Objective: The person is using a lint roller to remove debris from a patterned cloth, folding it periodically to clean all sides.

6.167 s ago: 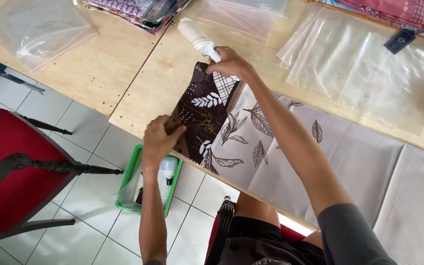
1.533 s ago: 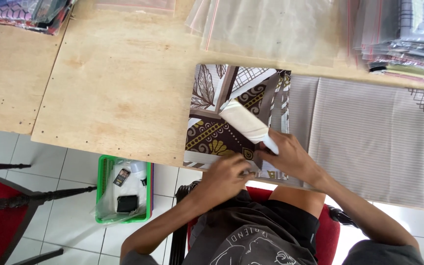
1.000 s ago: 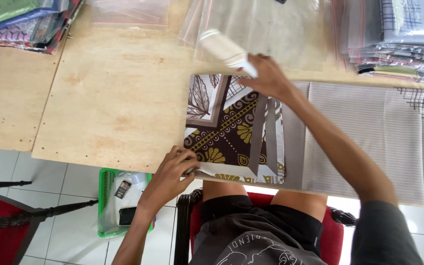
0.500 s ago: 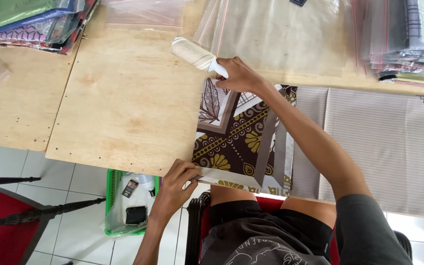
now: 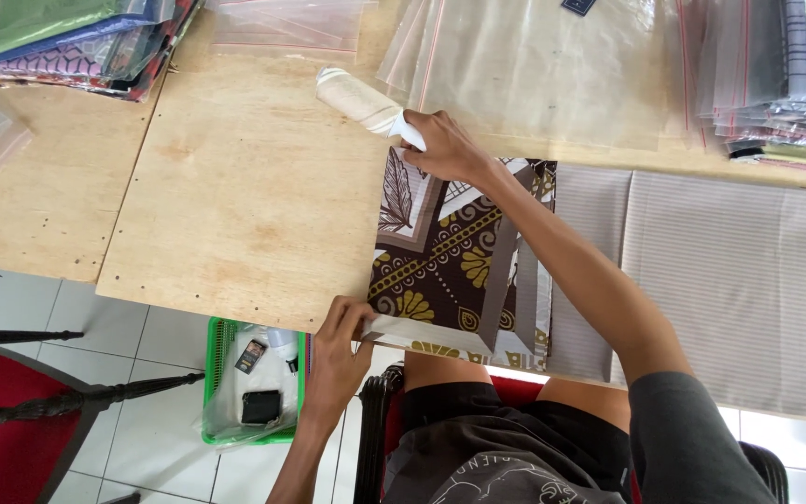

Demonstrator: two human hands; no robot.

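Note:
A folded brown cloth with leaf and gold patterns [image 5: 450, 261] lies on the wooden table [image 5: 254, 205], its near edge hanging over the table's front. My left hand [image 5: 340, 350] pinches that cloth's near left corner at the table edge. My right hand [image 5: 445, 145] holds the handle of a white lint roller [image 5: 356, 98], whose roll lies on the wood just past the cloth's far left corner.
Clear plastic bags [image 5: 534, 65] are spread at the back. Stacks of bagged cloths stand at far left [image 5: 76, 37] and far right [image 5: 776, 75]. A grey striped cloth [image 5: 729, 271] lies right. A green basket [image 5: 252, 383] and a red chair [image 5: 11, 439] are on the tiled floor.
The roller went from the cloth's near edge up across it to beyond its far left corner. My left hand shifted to pinch the near left corner.

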